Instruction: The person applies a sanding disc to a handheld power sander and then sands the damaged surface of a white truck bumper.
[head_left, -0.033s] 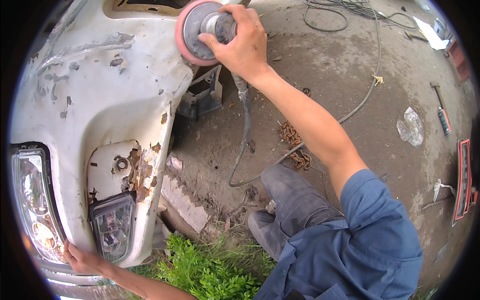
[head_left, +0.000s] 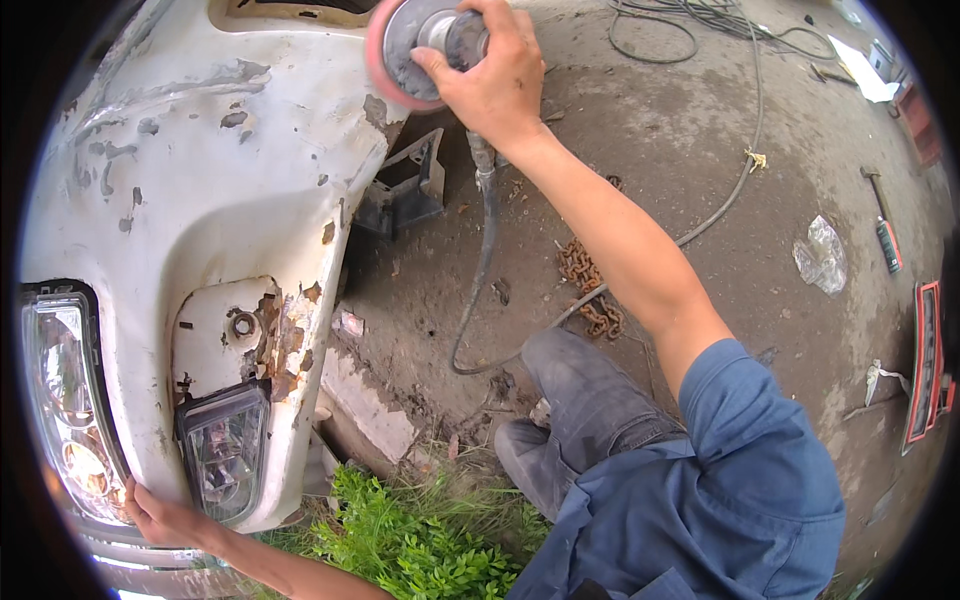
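Observation:
At the top, my right hand (head_left: 500,85) is wrapped round the body of an air sander (head_left: 465,40) with a round pink pad. The pad is at the upper right edge of a white, scraped vehicle bumper (head_left: 250,160); I cannot tell whether it touches. An air hose (head_left: 489,220) runs down from the tool. My left hand (head_left: 165,518) lies on the bumper's lower part, fingers extended, between the large headlight (head_left: 70,400) and the smaller lamp (head_left: 228,450). Bare patches and flaking paint mark the bumper, most heavily above the smaller lamp.
A rusty chain (head_left: 590,285) lies on the dirt beside my knee, near the trailing hose. Green plants (head_left: 400,540) grow below the bumper. To the right are a clear plastic bag (head_left: 820,255), a hammer (head_left: 875,190), a spray can (head_left: 889,245) and a red-edged lamp (head_left: 922,365).
My right hand has shifted the sander slightly up and to the right, uncovering a grey patch at the bumper's edge. The hose swung a little left; my left hand stays put.

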